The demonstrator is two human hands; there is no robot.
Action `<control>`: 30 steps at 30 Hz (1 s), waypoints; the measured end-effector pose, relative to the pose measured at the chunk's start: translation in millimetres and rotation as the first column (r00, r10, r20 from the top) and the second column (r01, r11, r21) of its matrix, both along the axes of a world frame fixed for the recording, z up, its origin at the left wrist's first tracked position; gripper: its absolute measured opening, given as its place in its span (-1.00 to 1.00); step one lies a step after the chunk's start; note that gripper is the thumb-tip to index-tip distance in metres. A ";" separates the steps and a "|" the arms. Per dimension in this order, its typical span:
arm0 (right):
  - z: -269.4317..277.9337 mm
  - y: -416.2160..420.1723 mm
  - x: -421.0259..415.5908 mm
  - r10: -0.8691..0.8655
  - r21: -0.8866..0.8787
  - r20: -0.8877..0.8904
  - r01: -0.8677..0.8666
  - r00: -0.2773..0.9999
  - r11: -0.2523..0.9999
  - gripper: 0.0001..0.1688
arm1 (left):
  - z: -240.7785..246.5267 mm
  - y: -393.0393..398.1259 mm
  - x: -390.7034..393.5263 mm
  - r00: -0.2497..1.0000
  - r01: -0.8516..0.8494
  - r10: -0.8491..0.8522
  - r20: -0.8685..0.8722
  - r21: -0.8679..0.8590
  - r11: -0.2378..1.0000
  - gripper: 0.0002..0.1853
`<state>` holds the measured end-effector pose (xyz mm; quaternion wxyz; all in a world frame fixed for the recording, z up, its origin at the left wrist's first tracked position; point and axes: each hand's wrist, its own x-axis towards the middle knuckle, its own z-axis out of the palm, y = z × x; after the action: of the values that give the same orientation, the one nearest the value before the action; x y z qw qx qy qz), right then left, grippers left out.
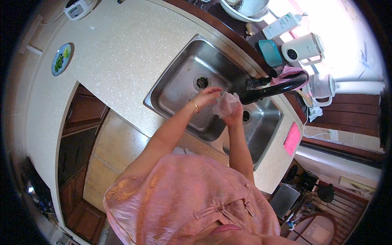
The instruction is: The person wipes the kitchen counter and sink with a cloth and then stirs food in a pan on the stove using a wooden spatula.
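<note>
Both hands are above the divider of a stainless-steel double sink. My right hand is closed around a crumpled, translucent white sheet, thin cloth or plastic film; I cannot tell which. Just left of the sheet is my left hand, with a gold bracelet on the wrist. Its fingertips come up to the sheet's edge, and whether they grip it is unclear. A black faucet reaches over the sink with its spout end beside the sheet. Draped over the faucet's bend is a pink cloth.
A plate with green leaves sits on the speckled counter. Along the window ledge stand a white basin, a pump bottle, a teal container, a white kettle and a clear kettle. A folded pink cloth lies right of the sink.
</note>
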<state>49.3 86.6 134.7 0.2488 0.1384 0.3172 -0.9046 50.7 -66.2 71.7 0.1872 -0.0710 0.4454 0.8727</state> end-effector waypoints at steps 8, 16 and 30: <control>24.2 22.5 6.8 0.108 -0.047 -0.004 -0.108 0.994 0.993 -0.56 | -72.8 4.6 -26.8 0.996 -0.042 0.052 0.076 -0.128 0.991 -0.64; -20.4 48.2 -1.5 0.080 0.328 -0.061 -0.056 0.995 0.943 -0.60 | -122.6 58.1 -31.0 0.796 -0.192 -0.141 0.589 0.467 0.863 -0.19; 53.4 -9.6 20.8 0.533 0.857 -0.499 0.482 0.683 0.184 -0.46 | -15.3 87.0 -35.7 0.919 -0.299 -0.079 0.385 0.816 0.495 -0.50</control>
<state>70.2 76.9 188.1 -0.0330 -0.1156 0.8882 -0.4434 14.9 20.8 56.4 0.2208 -0.1613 -0.0995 0.9567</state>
